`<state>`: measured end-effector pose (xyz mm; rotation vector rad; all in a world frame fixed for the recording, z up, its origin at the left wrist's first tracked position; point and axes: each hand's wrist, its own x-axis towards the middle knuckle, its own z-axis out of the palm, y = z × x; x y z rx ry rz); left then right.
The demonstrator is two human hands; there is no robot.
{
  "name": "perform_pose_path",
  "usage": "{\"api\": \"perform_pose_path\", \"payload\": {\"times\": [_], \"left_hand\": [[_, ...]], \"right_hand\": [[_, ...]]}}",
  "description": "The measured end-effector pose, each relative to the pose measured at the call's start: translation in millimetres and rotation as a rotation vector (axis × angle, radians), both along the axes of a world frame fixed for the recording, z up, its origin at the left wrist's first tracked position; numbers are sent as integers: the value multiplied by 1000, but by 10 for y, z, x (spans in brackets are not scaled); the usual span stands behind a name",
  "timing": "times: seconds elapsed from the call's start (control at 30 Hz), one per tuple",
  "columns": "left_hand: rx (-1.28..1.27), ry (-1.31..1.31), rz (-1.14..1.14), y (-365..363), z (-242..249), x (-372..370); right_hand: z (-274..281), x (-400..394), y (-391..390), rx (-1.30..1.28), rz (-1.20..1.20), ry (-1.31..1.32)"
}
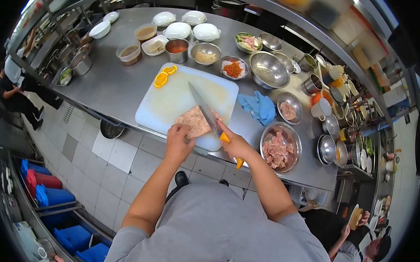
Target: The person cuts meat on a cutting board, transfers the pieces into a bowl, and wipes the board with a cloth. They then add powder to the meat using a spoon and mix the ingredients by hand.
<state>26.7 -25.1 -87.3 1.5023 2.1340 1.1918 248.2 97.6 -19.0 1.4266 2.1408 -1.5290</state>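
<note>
A slab of pale pink raw meat (192, 120) lies near the front edge of a white cutting board (150, 105). My left hand (178, 142) grips the near left edge of the meat with curled fingers. In my right hand (236, 145) is a kitchen knife (202, 103), held by its yellow handle. Its blade slants up and left across the right part of the slab, tip over the board. Orange slices (161, 79) lie at the board's far left corner. Right of my right hand stands a steel bowl of cut raw meat (277, 150).
A blue cloth (259, 107) and a smaller bowl of meat (289, 108) are right of the board. Steel bowls, a steel pot (177, 51) and white lidded dishes (178, 31) line the back. A person (355, 245) holds something at lower right; another (18, 76) stands far left.
</note>
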Motion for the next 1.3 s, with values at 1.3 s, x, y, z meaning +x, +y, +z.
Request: {"api": "perform_pose_path", "payload": {"times": [1.3], "left_hand": [[1,-6,-264,-102,-254,-147]], "right_hand": [[-388,455,-1116,283,-34,-32]]}}
